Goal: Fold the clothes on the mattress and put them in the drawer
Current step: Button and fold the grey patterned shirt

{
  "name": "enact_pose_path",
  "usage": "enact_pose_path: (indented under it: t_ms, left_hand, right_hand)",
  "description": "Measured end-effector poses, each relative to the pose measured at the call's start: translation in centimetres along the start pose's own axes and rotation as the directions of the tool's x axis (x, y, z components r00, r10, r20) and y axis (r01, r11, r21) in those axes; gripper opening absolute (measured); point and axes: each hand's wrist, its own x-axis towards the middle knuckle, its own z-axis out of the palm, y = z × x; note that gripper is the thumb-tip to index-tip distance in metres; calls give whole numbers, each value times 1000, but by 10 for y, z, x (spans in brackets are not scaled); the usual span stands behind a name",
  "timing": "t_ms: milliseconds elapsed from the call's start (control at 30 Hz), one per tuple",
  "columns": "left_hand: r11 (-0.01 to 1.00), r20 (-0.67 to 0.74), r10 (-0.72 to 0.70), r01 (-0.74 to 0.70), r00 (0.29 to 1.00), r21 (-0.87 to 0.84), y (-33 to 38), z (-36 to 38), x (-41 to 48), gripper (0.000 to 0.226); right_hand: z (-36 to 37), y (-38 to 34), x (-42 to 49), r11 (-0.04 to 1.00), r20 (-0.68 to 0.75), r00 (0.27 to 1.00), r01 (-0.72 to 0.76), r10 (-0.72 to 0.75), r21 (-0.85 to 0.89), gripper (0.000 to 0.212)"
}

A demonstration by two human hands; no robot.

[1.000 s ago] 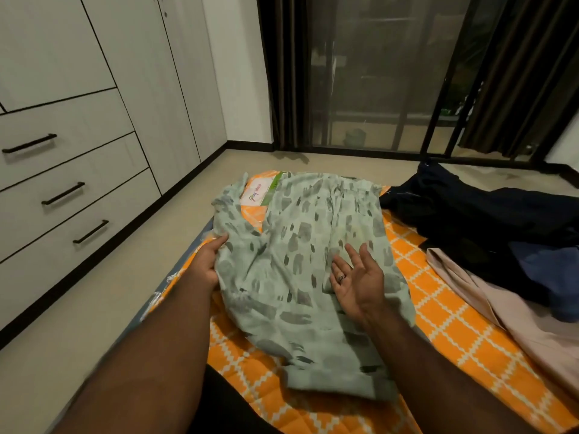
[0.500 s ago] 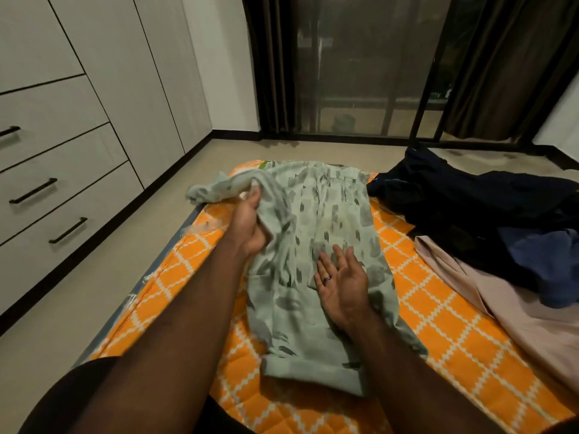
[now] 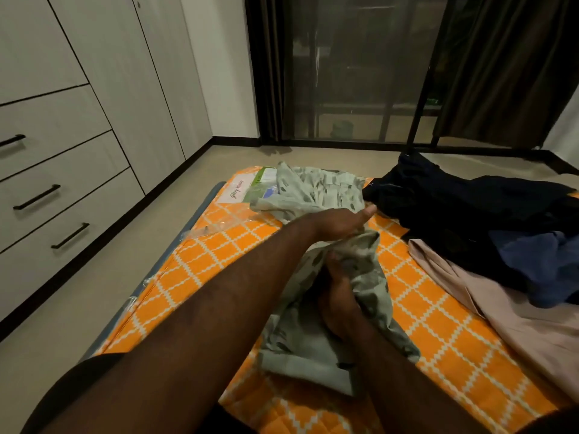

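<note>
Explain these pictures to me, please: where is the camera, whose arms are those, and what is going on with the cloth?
No machine here: a person wears a camera on the head, so you look down along their own arms. The left hand reaches across, holding a fold of the green patterned garment. The right hand lies in that garment, partly covered, so its grip is unclear. All rests on an orange checked mattress. On its right side lie dark clothes and a beige garment. The closed drawers stand on the left.
</note>
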Motion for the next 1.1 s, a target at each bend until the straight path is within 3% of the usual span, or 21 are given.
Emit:
enact_pose_path:
  t_ms: [100, 200, 267, 333, 467, 533, 600, 667, 733, 800, 933, 1033, 1100]
  left_hand:
    - [982, -210, -10, 49, 978, 180, -29, -11, -15, 74]
    - [983, -352, -53, 110, 934, 145, -83, -11, -46, 60]
    - [966, -264, -193, 230, 945, 116, -114, 0, -74, 83]
    - [926, -142, -247, 277, 959, 257, -132, 18, -91, 102]
    - [912, -117, -159, 192, 980, 364, -129, 51, -96, 76]
    - [917, -102, -115, 145, 988, 372, -120, 59, -97, 80]
    - [901, -61, -94, 111, 994, 420, -114, 64, -101, 90]
    - [878, 39, -107, 76, 993, 473, -109, 66, -106, 87]
    - [866, 168, -146, 44, 975, 498, -109, 68, -109, 80]
    - [882, 223, -191, 68, 956, 467, -110, 66, -113, 80]
    - [930, 143, -184, 125, 973, 345, -103, 46, -114, 71]
    - [936, -6, -145, 140, 989, 323, -102, 19, -105, 61]
    - [918, -87, -133, 156, 987, 366, -106, 0, -93, 57]
  right_hand:
    - [3, -10, -4, 1000, -40, 999, 18, -19, -18, 61]
    - [5, -10, -7, 975, -184, 983, -18, -24, -222, 45]
    - [9, -5, -8, 950, -311, 950, -59, -42, -308, 39]
    - [15, -3, -12, 939, -380, 925, -106, -27, -326, 36]
    - [19, -16, -24, 921, -374, 927, -132, -15, -365, 23]
    - [14, -29, -26, 913, -382, 924, -124, -36, -388, 23]
    - [7, -38, -26, 900, -421, 904, -122, -73, -419, 31]
    - [-4, -37, -16, 853, -477, 872, -162, -112, -496, 52]
    - [-12, -36, -12, 769, -521, 836, -218, -170, -601, 72]
    - [6, -43, -34, 694, -530, 812, -236, -244, -680, 72]
    - [25, -56, -44, 563, -508, 721, -198, -471, -802, 73]
    - [39, -65, -42, 308, -271, 665, -64, -696, -949, 68]
    - [41, -70, -32, 74, -73, 659, -26, -748, -997, 63]
